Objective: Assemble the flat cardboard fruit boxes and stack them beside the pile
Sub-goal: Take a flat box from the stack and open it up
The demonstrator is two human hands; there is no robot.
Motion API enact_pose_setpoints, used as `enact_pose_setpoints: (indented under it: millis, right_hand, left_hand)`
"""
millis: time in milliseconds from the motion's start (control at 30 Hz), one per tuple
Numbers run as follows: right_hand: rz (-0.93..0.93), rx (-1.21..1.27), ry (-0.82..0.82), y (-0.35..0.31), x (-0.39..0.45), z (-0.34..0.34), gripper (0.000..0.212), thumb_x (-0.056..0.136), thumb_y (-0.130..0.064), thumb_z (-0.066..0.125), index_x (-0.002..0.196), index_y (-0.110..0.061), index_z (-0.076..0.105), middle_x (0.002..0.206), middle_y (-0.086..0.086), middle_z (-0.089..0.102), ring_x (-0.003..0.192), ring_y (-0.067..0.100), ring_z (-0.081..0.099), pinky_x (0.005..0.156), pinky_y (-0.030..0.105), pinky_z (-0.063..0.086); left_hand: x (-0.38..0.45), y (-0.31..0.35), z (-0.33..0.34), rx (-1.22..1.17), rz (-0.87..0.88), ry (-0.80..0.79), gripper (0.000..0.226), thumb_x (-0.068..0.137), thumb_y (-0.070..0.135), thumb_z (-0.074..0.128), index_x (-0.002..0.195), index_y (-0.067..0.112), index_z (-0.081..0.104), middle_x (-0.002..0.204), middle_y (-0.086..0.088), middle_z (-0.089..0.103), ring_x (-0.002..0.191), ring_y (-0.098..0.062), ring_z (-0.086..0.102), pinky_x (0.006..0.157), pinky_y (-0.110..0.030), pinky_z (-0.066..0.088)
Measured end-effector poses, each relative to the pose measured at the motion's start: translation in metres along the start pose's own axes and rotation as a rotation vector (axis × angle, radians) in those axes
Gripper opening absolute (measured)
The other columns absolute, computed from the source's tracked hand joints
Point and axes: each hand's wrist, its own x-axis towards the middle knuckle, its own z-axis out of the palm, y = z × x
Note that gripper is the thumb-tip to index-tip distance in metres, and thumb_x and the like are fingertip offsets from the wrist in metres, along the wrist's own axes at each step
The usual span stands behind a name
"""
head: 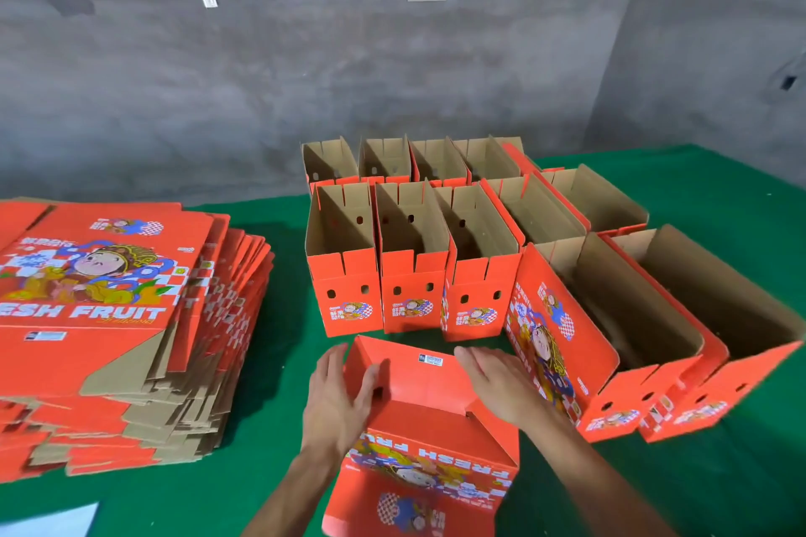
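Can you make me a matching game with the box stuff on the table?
Things:
1. flat pile
2. box in hands
3. finished boxes
4. cloth

Descriptions:
A. green, covering the table
B. standing open-topped in rows, on the right
C. stacked unfolded, on the left
D. between the left hand and right hand, flaps being folded

Pairs: 1-C, 2-D, 3-B, 4-A

hands (418, 392) on red box (425, 440), flat pile (109, 318)
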Motion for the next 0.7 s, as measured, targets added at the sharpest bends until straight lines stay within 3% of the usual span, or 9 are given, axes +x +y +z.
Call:
enact_pose_setpoints:
  millis: [100, 133, 200, 333, 500, 600, 667, 700]
  right_hand:
    - [-0.001, -0.235, -0.045, 0.007, -0.007, 0.012, 0.06, 0.107, -0.061, 0.015, 0.157, -0.034, 0.034, 0.15, -0.009, 0.048, 0.139, 0.019, 0.042, 0.12, 0.043, 0.024]
    - [0.012, -0.225, -0.069, 0.008, -0.008, 0.013, 0.059, 0.108, -0.06, 0.016, 0.159, -0.035, 0.029, 0.153, -0.009, 0.045, 0.141, 0.02, 0.04, 0.12, 0.044, 0.026]
    - [0.017, -0.16, -0.103, 0.007, -0.006, 0.008, 0.055, 0.108, -0.06, 0.02, 0.154, -0.034, 0.037, 0.149, -0.008, 0.049, 0.138, 0.022, 0.044, 0.112, 0.044, 0.039]
    - [0.023, 0.01, -0.146, 0.008, 0.003, 0.0, 0.04, 0.105, -0.06, 0.036, 0.13, -0.035, 0.053, 0.127, -0.01, 0.063, 0.122, 0.018, 0.054, 0.096, 0.042, 0.05]
    - [0.009, 0.056, -0.13, 0.01, 0.003, -0.001, 0.039, 0.105, -0.061, 0.038, 0.132, -0.038, 0.055, 0.128, -0.015, 0.063, 0.121, 0.013, 0.054, 0.099, 0.041, 0.049]
    - [0.055, 0.176, -0.012, 0.01, -0.001, 0.007, 0.04, 0.107, -0.057, 0.031, 0.117, -0.034, 0.062, 0.114, -0.017, 0.066, 0.113, 0.009, 0.058, 0.096, 0.039, 0.05]
    - [0.174, 0.426, 0.149, 0.012, -0.003, 0.014, 0.033, 0.108, -0.05, 0.035, 0.107, -0.035, 0.065, 0.11, -0.016, 0.067, 0.113, 0.009, 0.063, 0.094, 0.03, 0.051]
    - [0.267, 0.525, 0.231, 0.014, -0.005, 0.018, 0.031, 0.109, -0.047, 0.037, 0.113, -0.036, 0.066, 0.118, -0.013, 0.067, 0.121, 0.012, 0.062, 0.098, 0.028, 0.048]
  left_hand:
    - [0.0, -0.006, -0.003, 0.195, 0.446, -0.083, 0.044, 0.105, 0.06, 0.043, 0.129, 0.033, 0.068, 0.151, 0.012, 0.051, 0.146, -0.009, 0.039, 0.119, -0.048, 0.035]
    - [0.0, -0.006, -0.004, 0.255, 0.55, -0.157, 0.045, 0.105, 0.063, 0.041, 0.123, 0.035, 0.071, 0.15, 0.015, 0.052, 0.147, -0.006, 0.037, 0.12, -0.053, 0.031]
    - [-0.002, -0.006, -0.008, 0.315, 0.666, -0.233, 0.05, 0.097, 0.075, 0.046, 0.119, 0.037, 0.07, 0.148, 0.017, 0.052, 0.145, -0.004, 0.04, 0.121, -0.06, 0.026]
    - [-0.001, -0.004, -0.019, 0.382, 0.679, -0.346, 0.08, 0.076, 0.092, 0.056, 0.131, 0.035, 0.062, 0.138, 0.014, 0.048, 0.137, -0.006, 0.042, 0.125, -0.059, 0.014]
    - [-0.002, 0.011, -0.012, 0.446, 0.597, -0.417, 0.098, 0.062, 0.099, 0.056, 0.126, 0.025, 0.051, 0.145, 0.01, 0.037, 0.143, -0.009, 0.03, 0.126, -0.057, -0.001]
    - [-0.005, 0.014, -0.004, 0.465, 0.608, -0.371, 0.106, 0.057, 0.105, 0.053, 0.121, 0.02, 0.053, 0.159, 0.006, 0.032, 0.153, -0.015, 0.022, 0.125, -0.063, 0.004]
    - [-0.005, 0.012, -0.003, 0.476, 0.575, -0.376, 0.12, 0.054, 0.108, 0.049, 0.137, 0.021, 0.049, 0.166, 0.008, 0.023, 0.157, -0.017, 0.014, 0.124, -0.066, 0.004]
    - [-0.004, 0.011, -0.003, 0.49, 0.535, -0.397, 0.13, 0.053, 0.109, 0.046, 0.15, 0.024, 0.04, 0.17, 0.01, 0.015, 0.158, -0.016, 0.005, 0.124, -0.066, 0.001]
